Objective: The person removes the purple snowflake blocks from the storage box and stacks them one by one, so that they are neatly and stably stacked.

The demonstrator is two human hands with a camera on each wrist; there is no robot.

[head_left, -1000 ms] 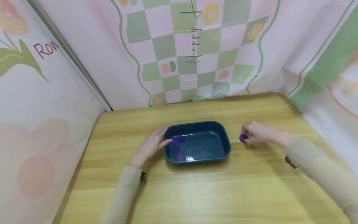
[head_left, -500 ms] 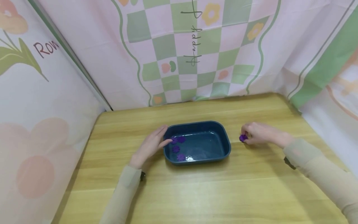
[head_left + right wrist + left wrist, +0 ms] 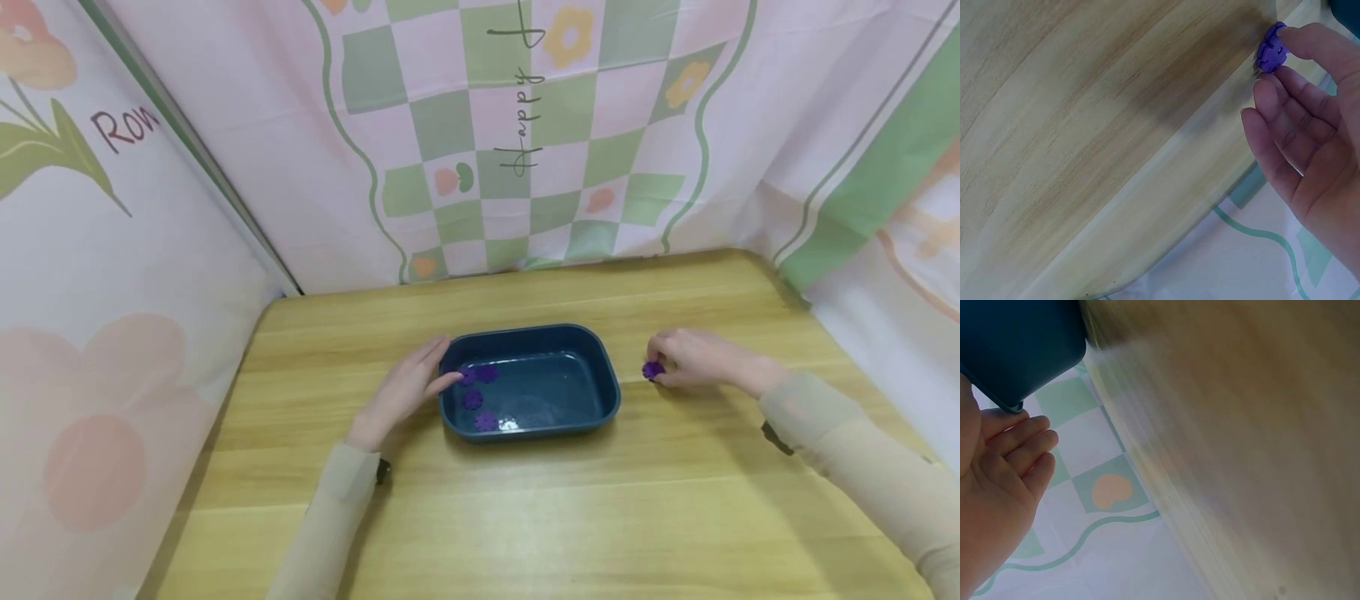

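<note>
My right hand (image 3: 693, 357) pinches a purple notched interlocking disc (image 3: 652, 370) between thumb and fingertips, right of the box and low over the table. In the right wrist view that disc (image 3: 1271, 51) is tilted on edge, the other fingers loosely bent below it. A dark blue rectangular box (image 3: 547, 392) stands mid-table. Several purple discs (image 3: 472, 400) lie inside along its left end. My left hand (image 3: 405, 387) rests at the box's left end, its thumb over the rim and its relaxed fingers along the outside. The left wrist view shows fingertips (image 3: 1038, 425) touching the rim's corner.
The wooden table (image 3: 487, 508) runs back to a patterned fabric curtain (image 3: 525, 125) behind it. More fabric hangs at the left (image 3: 112, 375) and right sides. Both wrists bear small dark devices under the beige sleeves (image 3: 330, 517).
Almost nothing moves. The right hand keeps the disc in the same spot beside the box, and the left hand stays on the rim. The head view shifts very slightly.
</note>
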